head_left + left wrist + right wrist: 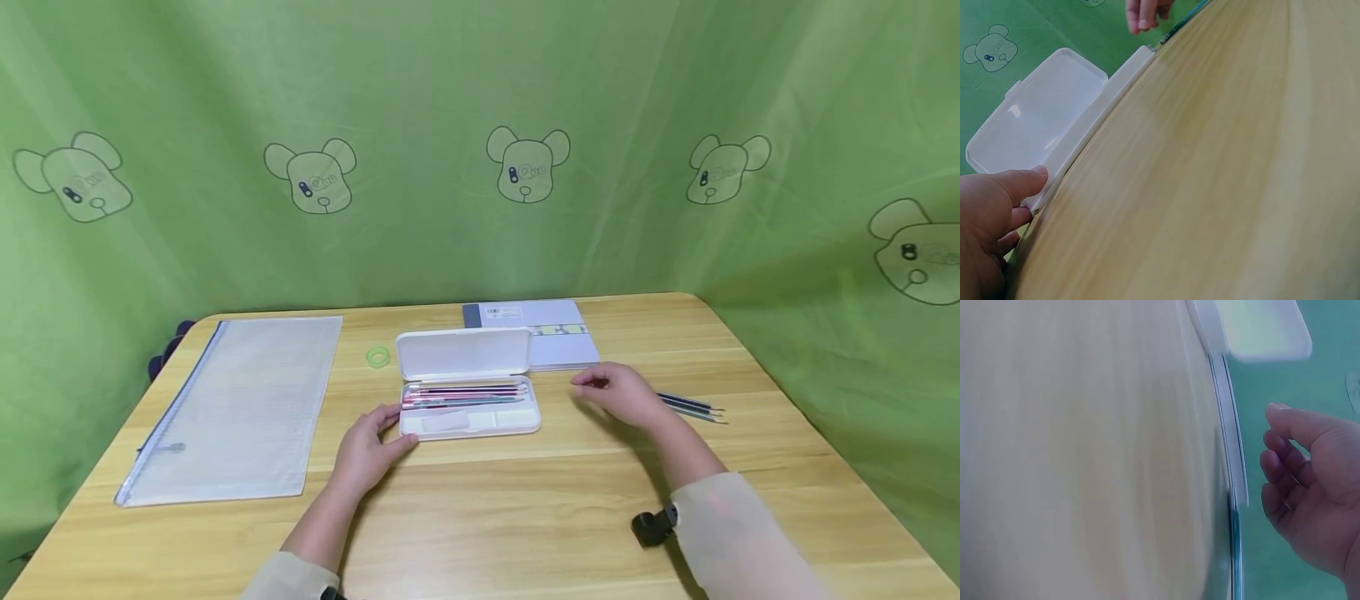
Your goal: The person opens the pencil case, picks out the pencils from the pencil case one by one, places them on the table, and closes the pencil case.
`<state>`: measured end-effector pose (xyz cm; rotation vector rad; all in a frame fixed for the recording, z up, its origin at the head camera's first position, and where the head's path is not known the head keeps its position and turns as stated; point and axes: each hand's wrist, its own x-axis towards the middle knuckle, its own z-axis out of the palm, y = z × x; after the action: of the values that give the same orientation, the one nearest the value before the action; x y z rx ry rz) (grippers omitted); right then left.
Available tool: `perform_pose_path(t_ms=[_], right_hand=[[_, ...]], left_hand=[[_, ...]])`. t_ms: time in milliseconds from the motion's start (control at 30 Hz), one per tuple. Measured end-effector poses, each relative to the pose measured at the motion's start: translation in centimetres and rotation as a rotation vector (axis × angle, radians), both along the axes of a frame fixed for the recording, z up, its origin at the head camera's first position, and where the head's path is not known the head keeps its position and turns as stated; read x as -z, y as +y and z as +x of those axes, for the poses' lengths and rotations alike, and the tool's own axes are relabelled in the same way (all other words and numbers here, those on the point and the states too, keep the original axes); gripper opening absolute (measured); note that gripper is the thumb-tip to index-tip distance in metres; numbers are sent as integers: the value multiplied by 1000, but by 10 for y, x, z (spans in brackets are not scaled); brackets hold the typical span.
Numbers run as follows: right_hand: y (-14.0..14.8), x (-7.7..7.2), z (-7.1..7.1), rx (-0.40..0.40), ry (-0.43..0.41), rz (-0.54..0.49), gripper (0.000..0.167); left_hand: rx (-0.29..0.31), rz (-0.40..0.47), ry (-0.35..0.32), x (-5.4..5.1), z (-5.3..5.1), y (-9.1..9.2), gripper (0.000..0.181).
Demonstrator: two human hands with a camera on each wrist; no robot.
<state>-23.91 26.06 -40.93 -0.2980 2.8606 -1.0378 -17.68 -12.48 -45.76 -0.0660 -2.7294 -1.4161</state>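
A white pencil case (480, 423) lies on the table with its lid (465, 354) raised at the back. Several pencils (465, 392) and a white eraser (446, 421) sit inside. My left hand (365, 450) grips the case's left end, its thumb (1025, 182) along the front edge and the other fingers around the side. To the right of the case, my right hand (618, 393) hovers above the table with fingers loosely bent and nothing between them. Several dark pencils (692, 406) lie on the table just beyond that hand's wrist.
Behind the case lies a pale notebook (555, 315), partly hidden by the lid. A green tape roll (378, 357) sits left of the lid. A translucent zip pouch (240, 408) lies flat at the left. A green curtain (420, 233) hangs behind the table (480, 517).
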Motion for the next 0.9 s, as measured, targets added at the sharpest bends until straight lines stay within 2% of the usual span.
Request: perform_pose_path(t_ms=[167, 533, 900], right_hand=[[-28, -1, -6, -16, -16, -28, 24], [-74, -2, -16, -111, 2, -26, 18], [-98, -1, -24, -171, -46, 82, 14]], left_hand=[[-4, -1, -3, 0, 0, 0, 52], [-5, 0, -8, -1, 0, 0, 52], [2, -6, 18, 0, 1, 0, 50]])
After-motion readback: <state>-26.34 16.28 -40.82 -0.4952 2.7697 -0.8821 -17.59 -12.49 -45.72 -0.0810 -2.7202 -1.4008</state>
